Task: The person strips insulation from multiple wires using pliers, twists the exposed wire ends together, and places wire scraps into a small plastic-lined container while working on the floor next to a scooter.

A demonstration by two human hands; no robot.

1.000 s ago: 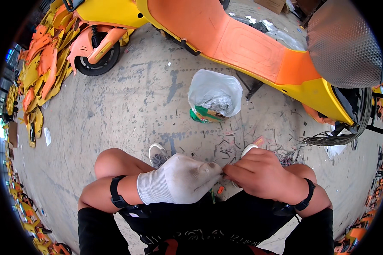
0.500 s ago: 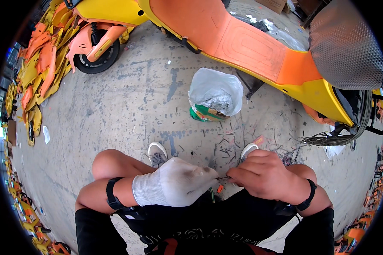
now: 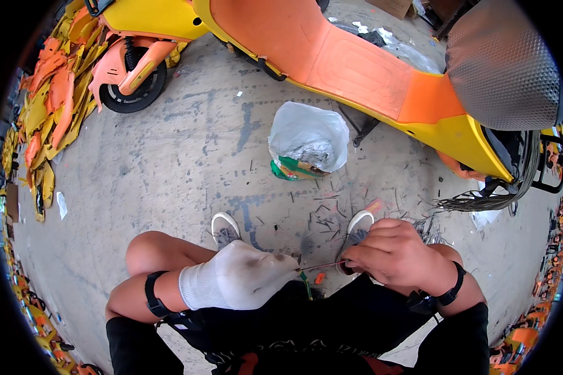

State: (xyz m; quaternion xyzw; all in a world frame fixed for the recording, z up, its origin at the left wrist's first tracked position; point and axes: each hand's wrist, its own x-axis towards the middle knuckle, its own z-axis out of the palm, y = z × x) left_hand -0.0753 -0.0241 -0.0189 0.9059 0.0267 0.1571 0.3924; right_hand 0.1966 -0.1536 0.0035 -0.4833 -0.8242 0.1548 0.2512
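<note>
Thin wire (image 3: 322, 266) is held straight, near centre, pinched by gloved left hand (image 3: 244, 275) and bare right hand (image 3: 397, 255). Could be snapped by over-pulling, dropped if either pinch is loosened; green strand (image 3: 306, 285) could be snagged by fingers.

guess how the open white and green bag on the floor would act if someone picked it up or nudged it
The bag would probably crumple when gripped, since its rim looks thin and wrinkled. A light nudge may not tip it, as it stands upright unaided. Its weight is hard to judge because its contents are unclear.
</note>
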